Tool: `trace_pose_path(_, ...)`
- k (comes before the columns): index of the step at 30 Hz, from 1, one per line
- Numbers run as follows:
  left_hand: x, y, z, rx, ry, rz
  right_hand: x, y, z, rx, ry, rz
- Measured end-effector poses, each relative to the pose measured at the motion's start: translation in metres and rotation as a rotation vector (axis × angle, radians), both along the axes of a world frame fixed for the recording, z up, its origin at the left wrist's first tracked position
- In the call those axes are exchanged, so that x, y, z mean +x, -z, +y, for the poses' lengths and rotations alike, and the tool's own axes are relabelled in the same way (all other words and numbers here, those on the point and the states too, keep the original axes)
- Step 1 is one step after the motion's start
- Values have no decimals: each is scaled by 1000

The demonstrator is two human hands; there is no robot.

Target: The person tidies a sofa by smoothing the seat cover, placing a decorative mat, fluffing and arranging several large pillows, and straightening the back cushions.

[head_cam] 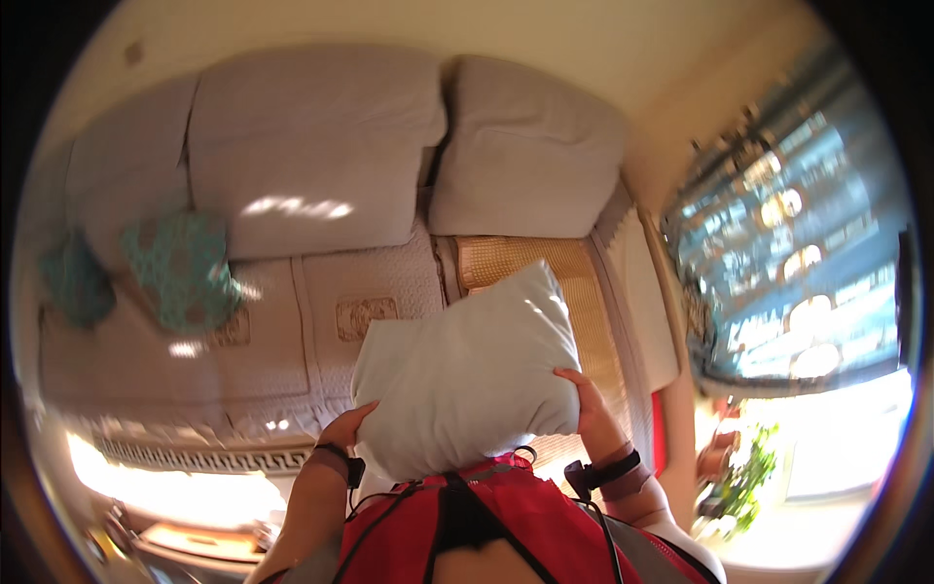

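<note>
A light grey pillow [467,379] is held between my two hands, close in front of my red top. My left hand [349,425] grips its lower left edge, with the thumb on the near face. My right hand [584,398] grips the right edge in the same way. The fingers behind the pillow are hidden. Beyond it stands a sofa with large grey-brown back cushions [314,146] and a quilted seat cover [255,358]. A woven tan mat [511,255] covers the right-hand seat, partly behind the pillow.
Two teal patterned cushions [179,270] [76,277] lie on the sofa's left part. The sofa's armrest [646,306] is at the right. Past it hang a blue patterned curtain [788,255] and potted plants [751,474]. A table [197,540] stands at the lower left.
</note>
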State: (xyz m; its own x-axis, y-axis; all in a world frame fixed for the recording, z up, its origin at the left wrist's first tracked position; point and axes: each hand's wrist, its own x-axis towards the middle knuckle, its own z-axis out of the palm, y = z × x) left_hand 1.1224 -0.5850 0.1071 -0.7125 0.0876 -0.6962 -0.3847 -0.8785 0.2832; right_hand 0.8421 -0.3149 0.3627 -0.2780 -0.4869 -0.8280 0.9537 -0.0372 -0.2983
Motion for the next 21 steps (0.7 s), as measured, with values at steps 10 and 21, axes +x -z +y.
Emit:
trace_pose_path(10,2,-84,-61,-109,429,-290,102,98,108,-521,304,-399)
trace_pose_path(21,-292,-192,-28,-846,781,291,16,35,183,-212,602,255)
